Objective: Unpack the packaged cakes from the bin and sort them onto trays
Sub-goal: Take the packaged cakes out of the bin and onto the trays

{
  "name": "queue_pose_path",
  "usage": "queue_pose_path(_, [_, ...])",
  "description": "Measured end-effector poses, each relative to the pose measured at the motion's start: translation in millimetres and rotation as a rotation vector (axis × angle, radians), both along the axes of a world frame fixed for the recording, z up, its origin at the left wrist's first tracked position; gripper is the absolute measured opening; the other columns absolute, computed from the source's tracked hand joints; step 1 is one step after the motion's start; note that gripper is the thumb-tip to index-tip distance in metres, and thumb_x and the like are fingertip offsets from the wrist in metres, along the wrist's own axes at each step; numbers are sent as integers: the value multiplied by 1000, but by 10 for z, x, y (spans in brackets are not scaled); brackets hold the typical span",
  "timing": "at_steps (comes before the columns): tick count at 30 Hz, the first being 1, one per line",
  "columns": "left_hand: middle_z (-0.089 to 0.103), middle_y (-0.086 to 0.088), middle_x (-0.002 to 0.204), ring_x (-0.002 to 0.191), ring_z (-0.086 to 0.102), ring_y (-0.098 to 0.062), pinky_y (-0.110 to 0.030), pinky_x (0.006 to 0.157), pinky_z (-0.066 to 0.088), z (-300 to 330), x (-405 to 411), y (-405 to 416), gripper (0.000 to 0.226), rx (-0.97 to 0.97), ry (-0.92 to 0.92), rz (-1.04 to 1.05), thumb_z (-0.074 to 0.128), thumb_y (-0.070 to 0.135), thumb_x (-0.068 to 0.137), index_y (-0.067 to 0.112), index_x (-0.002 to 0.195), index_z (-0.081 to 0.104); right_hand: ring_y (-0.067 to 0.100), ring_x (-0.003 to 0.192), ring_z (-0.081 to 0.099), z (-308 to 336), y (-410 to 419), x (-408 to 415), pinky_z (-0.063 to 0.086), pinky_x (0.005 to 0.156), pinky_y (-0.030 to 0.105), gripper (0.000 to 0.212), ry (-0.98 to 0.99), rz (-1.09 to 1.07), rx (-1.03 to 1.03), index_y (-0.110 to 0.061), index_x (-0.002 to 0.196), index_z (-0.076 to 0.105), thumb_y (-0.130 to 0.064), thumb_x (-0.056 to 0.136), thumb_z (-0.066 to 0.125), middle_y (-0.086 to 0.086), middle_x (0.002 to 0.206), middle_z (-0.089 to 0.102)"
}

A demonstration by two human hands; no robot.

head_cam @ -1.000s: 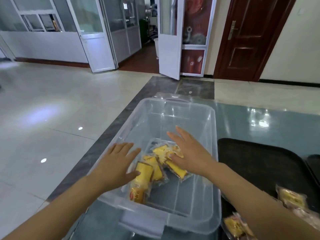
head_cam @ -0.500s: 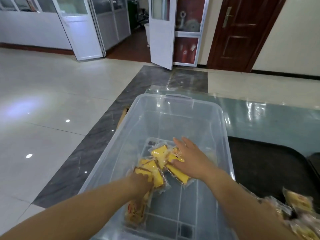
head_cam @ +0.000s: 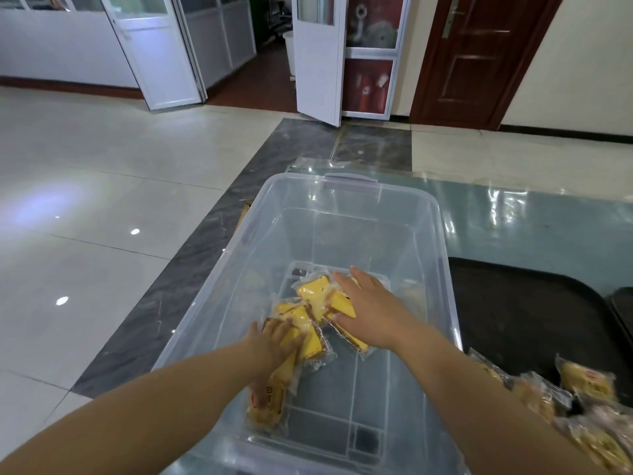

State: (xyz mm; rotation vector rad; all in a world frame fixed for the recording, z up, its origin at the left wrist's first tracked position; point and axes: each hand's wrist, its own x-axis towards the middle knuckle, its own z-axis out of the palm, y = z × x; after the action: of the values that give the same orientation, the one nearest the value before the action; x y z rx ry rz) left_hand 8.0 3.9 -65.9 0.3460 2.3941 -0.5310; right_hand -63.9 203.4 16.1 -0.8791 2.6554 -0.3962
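Note:
A clear plastic bin [head_cam: 445,269] stands in front of me on a glossy table. Several yellow cakes in clear wrappers [head_cam: 313,293] lie in a pile on its bottom. My left hand [head_cam: 274,341] is inside the bin, its fingers spread flat on the near packs, one of which [head_cam: 267,399] shows under the wrist. My right hand [head_cam: 370,310] lies palm down on the far packs with fingers straight and the thumb touching a wrapper. Neither hand is closed around a pack. A black tray [head_cam: 531,313] sits right of the bin, with several wrapped cakes [head_cam: 582,382] on its near part.
The edge of a second dark tray [head_cam: 621,303] shows at the far right. The table's left edge runs along the bin, with tiled floor [head_cam: 102,234] below. White doors and a brown door [head_cam: 479,56] stand at the back of the room.
Both hands went from above the rim down into the bin and now rest on the cakes. The view has tipped down and closer to the bin.

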Motion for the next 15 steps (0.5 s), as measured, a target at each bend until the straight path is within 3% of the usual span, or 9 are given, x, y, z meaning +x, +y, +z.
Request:
queue_pose_path(6, [-33,-17,151,138,-19,-50,-65,111,5,-80,-97,-7,136,-23,66,-41,78,56,66,32,141,-32,25,146,10,1,16,3,23,114,41,72,6,-31,-4,-29,152,12,-43,94,52,3,161,6])
queue_pose_path(10, [-28,-17,153,140,-9,-50,-62,111,17,-99,-175,-42,130,-19,17,-101,77,58,67,47,135,-34,26,146,10,4,15,-24,23,115,42,72,6,-49,-3,-29,152,11,-42,94,52,3,161,4])
queue_pose_path(15, [-11,-12,158,141,3,-48,-57,106,33,-35,-195,-32,107,32,10,-108,74,48,76,51,144,-9,26,147,8,-17,12,-49,22,115,42,72,-7,-56,-13,-30,152,10,-42,94,52,3,161,5])
